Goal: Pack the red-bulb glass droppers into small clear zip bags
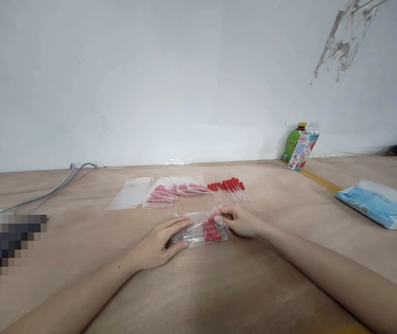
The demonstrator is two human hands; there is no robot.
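A clear plastic zip bag [195, 232] lies in front of me with several red-bulbed droppers [211, 230] inside, their bulbs toward the right end. My left hand [162, 243] holds the bag's left end, fingers along the far edge and thumb at the near edge. At the right end, by the red seal line, my right hand [238, 221] pinches the bag at its far corner. Just beyond are loose red-bulbed droppers [231, 185], fanned out with thin clear stems toward me. Filled zip bags [163, 192] overlap to their left, beside flat unfilled bags [131, 192].
A green bottle [291, 144] and a printed carton-like container [303, 150] lean by the wall. To the right lies a blue-and-white packet [379, 206] across yellow tape [323, 181]. Grey cables [50, 191] run along the left, near a pixelated dark object [7, 246].
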